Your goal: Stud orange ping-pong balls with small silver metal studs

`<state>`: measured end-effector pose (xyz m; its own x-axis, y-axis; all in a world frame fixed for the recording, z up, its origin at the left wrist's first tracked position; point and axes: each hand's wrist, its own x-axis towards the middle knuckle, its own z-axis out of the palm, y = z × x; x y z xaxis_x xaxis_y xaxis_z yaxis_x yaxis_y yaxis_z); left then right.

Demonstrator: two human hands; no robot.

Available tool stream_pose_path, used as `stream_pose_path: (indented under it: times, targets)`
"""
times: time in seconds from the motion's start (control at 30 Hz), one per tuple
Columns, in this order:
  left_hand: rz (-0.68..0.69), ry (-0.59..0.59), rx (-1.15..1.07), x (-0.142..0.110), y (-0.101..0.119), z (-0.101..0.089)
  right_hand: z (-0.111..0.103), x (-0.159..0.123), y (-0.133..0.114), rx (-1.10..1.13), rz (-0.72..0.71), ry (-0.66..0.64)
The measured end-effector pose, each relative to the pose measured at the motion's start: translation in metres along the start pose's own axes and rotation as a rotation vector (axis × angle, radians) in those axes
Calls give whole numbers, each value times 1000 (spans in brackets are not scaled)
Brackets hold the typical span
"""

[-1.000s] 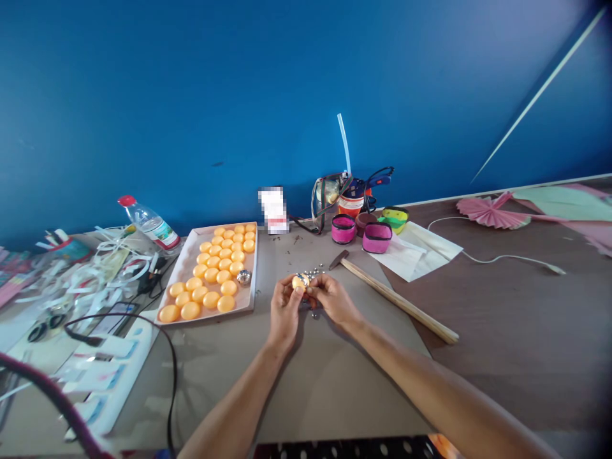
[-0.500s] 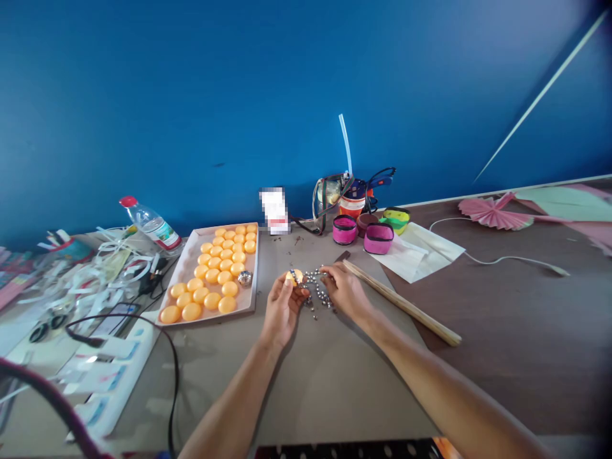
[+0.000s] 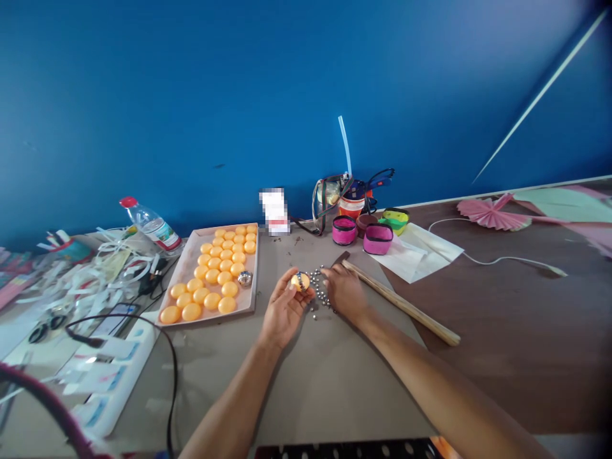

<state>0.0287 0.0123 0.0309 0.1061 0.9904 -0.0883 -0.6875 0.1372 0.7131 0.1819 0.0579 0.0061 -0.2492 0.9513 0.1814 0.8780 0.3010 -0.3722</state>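
An orange ball [image 3: 299, 281] with a band of silver beads across it is gripped between the thumb and fingers of my left hand [image 3: 282, 309]. Just to its right, loose silver beads [image 3: 321, 290] lie in a small heap on the grey-brown mat. My right hand [image 3: 347, 293] is over the right side of that heap, its fingers bent down to the beads. Whatever those fingertips hold is too small to make out. Left of my hands, a shallow tray [image 3: 255, 255] carries rows of orange balls and one silver-covered ball [image 3: 245, 278].
A wooden handle [image 3: 406, 306] with a dark head lies beside my right forearm. Behind stand pink rings [image 3: 378, 238], a paper cup [image 3: 351, 207] with tools, and white paper [image 3: 421, 252]. A bottle [image 3: 153, 226], a power strip [image 3: 115, 382] and a black cable [image 3: 175, 370] crowd the left.
My left hand has turned the orange ball so that its bead band faces up more. My right hand has moved slightly down onto the bead heap, its fingers now lower.
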Motion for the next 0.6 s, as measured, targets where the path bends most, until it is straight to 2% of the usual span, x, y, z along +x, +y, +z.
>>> stream_pose_path:
  times: [0.2,0.43,0.6]
  targets:
    - [3,-7,2,1,-2,-2,7,2,0,36,-69,-4]
    - [-6,-9,27,0,-2,0,11,6,1,73,-54,16]
    - [0,-18,28,0,-1,1,10,5,0,105,-58,78]
